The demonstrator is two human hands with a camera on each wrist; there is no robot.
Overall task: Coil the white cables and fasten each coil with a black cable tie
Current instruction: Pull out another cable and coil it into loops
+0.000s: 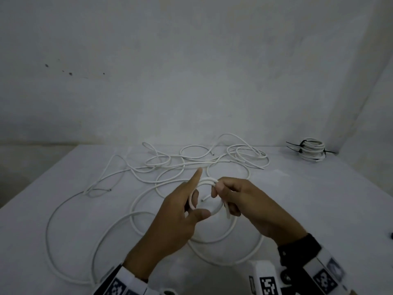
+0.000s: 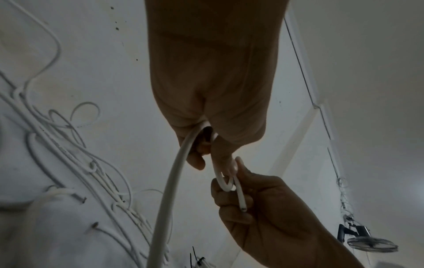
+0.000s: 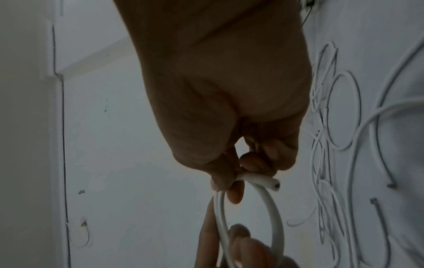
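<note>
A white cable is bent into a small loop above the middle of the white table, and both hands hold it. My left hand has the loop round its curled fingers, with the index finger pointing up; in the left wrist view the left hand curls round the cable. My right hand pinches the loop's far side and the cable's cut end. The rest of this cable trails in wide loops on the table. No tie is in either hand.
More loose white cables lie tangled across the back of the table. Tied coils with black cable ties sit at the back right corner by the wall. A small black object shows at the right edge.
</note>
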